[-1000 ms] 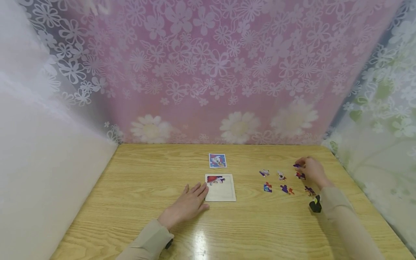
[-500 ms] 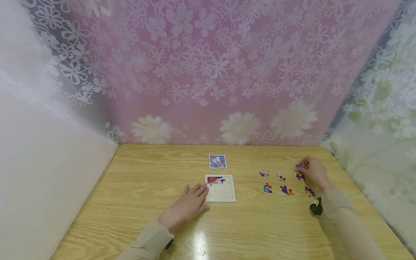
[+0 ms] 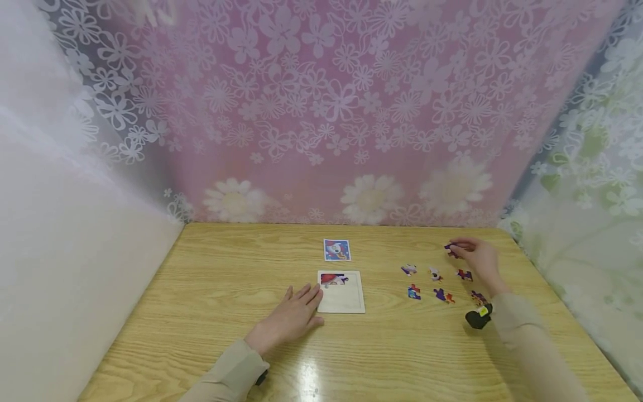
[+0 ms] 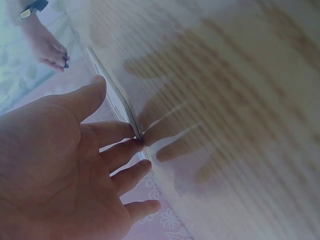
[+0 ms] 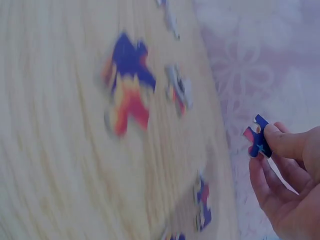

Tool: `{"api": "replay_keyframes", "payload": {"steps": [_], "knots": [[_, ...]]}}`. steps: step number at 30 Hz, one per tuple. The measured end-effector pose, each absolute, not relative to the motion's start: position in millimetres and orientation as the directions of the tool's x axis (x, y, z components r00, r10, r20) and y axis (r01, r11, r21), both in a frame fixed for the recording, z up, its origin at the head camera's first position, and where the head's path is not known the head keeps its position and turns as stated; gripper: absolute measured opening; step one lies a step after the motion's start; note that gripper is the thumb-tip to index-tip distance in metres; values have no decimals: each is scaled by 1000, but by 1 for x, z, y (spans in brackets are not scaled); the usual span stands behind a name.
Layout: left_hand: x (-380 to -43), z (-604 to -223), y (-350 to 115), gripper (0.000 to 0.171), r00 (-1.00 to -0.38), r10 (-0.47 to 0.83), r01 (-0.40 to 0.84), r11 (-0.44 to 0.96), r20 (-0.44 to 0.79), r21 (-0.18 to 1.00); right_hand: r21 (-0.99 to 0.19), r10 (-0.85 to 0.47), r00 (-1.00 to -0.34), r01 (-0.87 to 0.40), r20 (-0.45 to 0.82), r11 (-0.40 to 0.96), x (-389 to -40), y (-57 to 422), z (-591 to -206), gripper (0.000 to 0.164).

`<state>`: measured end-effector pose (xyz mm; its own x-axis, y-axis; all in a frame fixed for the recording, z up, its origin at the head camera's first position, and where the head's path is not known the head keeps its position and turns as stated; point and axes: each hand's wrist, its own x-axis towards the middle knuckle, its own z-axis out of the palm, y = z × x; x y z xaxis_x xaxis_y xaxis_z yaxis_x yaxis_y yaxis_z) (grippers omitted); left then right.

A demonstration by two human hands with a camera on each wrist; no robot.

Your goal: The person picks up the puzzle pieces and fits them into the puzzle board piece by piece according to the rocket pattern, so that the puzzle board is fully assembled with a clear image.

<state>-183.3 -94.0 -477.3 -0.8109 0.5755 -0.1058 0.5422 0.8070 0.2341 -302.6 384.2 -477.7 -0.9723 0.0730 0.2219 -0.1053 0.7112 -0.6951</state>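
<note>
My right hand (image 3: 479, 261) pinches a dark blue and pink puzzle piece (image 5: 259, 137) between thumb and fingers, above the far right of the table. My left hand (image 3: 291, 315) lies with straight fingers, fingertips at the left edge of a white puzzle tray (image 3: 344, 301). In the left wrist view the fingers (image 4: 120, 152) reach the tray's rim. Joined pieces with a red and white picture (image 3: 332, 278) fill the tray's upper left corner. Several loose pieces lie right of the tray, among them a purple and orange piece (image 3: 443, 295) and a red and blue piece (image 3: 414, 291).
Behind the tray lies a small square picture card (image 3: 337, 250) showing a white character on blue. The wooden table (image 3: 226, 268) ends at a pink flowered curtain (image 3: 321, 111). A black wrist device (image 3: 479, 316) hangs from the right sleeve.
My right hand has lifted the puzzle piece and shifted slightly left, turning it. The red and purple piece beneath it now shows fully. My left hand has stayed in place.
</note>
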Motion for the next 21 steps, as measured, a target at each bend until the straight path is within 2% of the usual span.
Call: {"api": "replay_keyframes", "payload": {"steps": [5,11,21], "knots": [[-183,-477,-94,64,-810,575,541,807,-112,235,-771,63,-977,-122,205,625,-301,368,-470,43],[-184,-478,-94,64,-811,575,540,808,-111,235,-814,33,-975,-167,222,557,-302,348,-463,39],[-185,-482,-95,65,-812,574,541,808,-107,233,-841,31,-981,-148,193,521,-304,323,-460,37]]}}
